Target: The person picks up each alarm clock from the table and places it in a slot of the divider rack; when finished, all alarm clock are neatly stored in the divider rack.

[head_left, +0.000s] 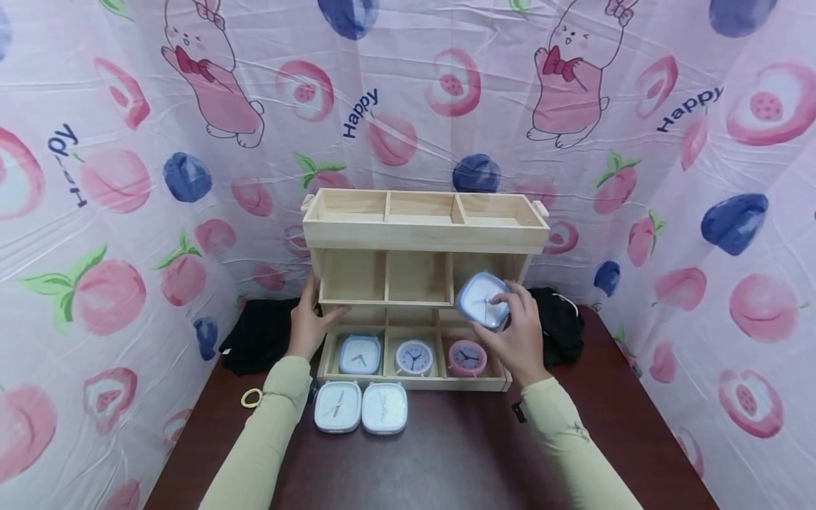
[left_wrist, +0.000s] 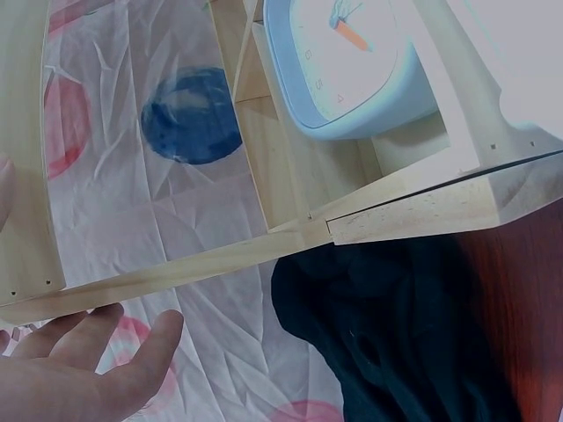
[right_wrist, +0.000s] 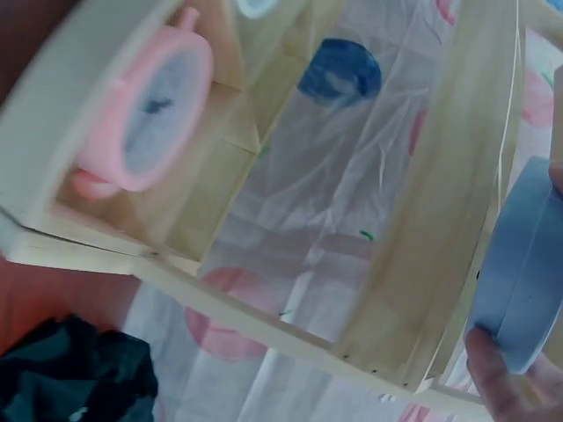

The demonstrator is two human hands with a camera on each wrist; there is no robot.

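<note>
A light-blue square alarm clock (head_left: 482, 300) with a white face is pinched in my right hand (head_left: 518, 334), in front of the right middle-tier compartment. The right wrist view shows fingertips on the clock's blue casing (right_wrist: 519, 264). My left hand (head_left: 310, 327) touches the left side of the wooden shelf (head_left: 426, 238), its fingers extended up the side and its thumb pointing inward below the middle tier. The bottom tier holds a blue square clock (head_left: 360, 355), a round pale clock (head_left: 414, 358) and a round pink clock (head_left: 467, 358).
Two white square clocks (head_left: 338, 407) (head_left: 384, 409) lie before the shelf on the dark table (head_left: 459, 453). Black cloth (head_left: 261, 336) lies at the left and another black cloth bundle (head_left: 561, 326) at the right. A small yellow ring (head_left: 251, 398) lies near the left sleeve.
</note>
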